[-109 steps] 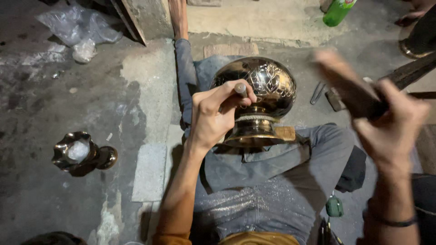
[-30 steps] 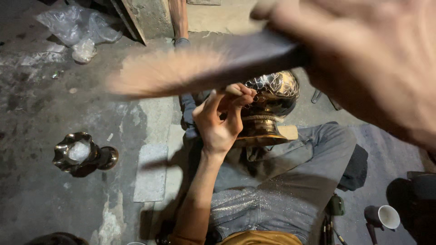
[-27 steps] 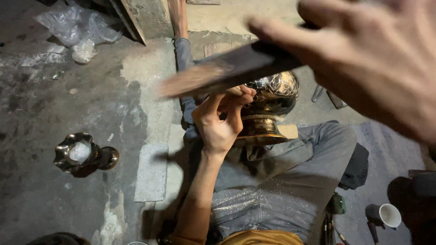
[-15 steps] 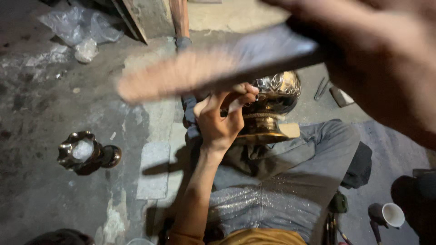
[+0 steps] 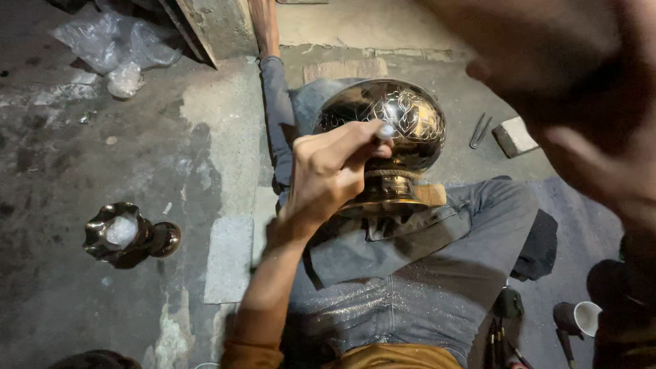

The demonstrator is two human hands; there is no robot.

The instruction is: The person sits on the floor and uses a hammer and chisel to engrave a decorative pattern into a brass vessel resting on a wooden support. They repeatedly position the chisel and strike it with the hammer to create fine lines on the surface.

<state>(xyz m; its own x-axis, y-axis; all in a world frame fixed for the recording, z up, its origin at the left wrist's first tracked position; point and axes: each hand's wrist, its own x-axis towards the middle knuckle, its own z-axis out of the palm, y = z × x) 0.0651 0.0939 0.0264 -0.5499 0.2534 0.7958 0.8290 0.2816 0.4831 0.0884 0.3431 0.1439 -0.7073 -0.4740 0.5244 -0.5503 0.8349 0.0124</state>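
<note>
The right hand (image 5: 581, 102), a large blur close to the lens, hides the upper right, its grip impossible to tell; the engraved metal vase (image 5: 389, 143) rests on the lap; the left hand (image 5: 328, 174) pinches a thin tool (image 5: 384, 131) against it; a smaller dark vase (image 5: 126, 236) lies on the floor (image 5: 68, 164); a paper cup (image 5: 588, 318) stands lower right.

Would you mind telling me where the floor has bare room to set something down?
Bare floor lies left of the trouser leg, between the plastic bags and the small dark vase. It is crowded around the engraved metal pot under the left hand, and by the white cup.
</note>
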